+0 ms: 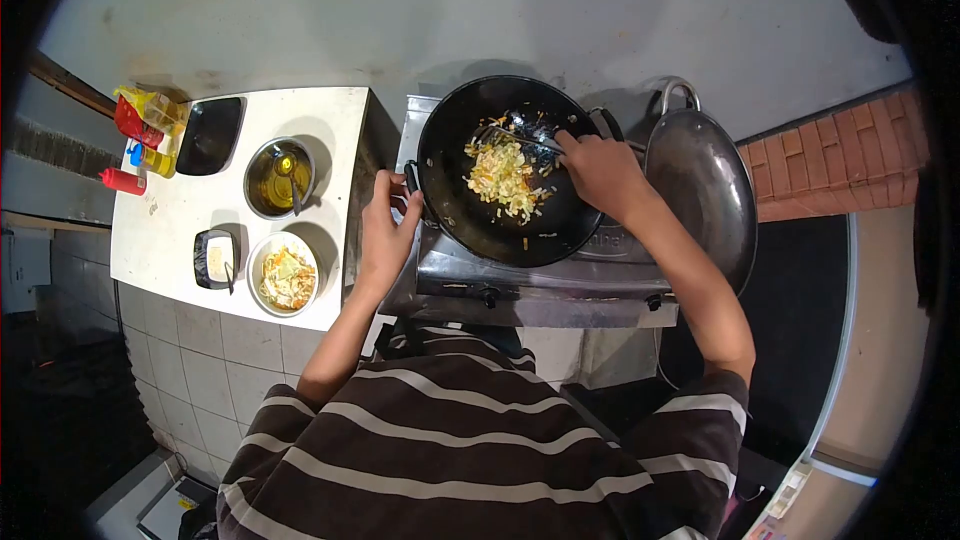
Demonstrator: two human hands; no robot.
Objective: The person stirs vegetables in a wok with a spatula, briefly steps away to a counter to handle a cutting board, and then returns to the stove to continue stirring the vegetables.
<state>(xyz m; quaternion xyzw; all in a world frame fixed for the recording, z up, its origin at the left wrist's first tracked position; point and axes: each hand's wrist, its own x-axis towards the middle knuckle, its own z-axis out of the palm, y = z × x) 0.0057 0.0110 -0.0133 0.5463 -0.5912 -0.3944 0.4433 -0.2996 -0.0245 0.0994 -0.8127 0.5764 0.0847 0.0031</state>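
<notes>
A black wok [460, 225] sits on the steel gas stove [550, 305]. Chopped vegetables [503, 175], pale and orange, lie heaped in the middle of it. At the wok's left side, my left hand [390, 225] grips its black handle [412, 177] between thumb and fingers. My right hand [605, 172] reaches over the right rim, closed around a metal spatula [525, 140]. The spatula's far end rests among the vegetables.
A larger metal wok [705, 200] stands to the right. On the white table [180, 220] at left are a pot of oil [279, 178], a bowl of shredded vegetables [286, 275], a small black dish [217, 260], a black tray [210, 136] and a red bottle [122, 181].
</notes>
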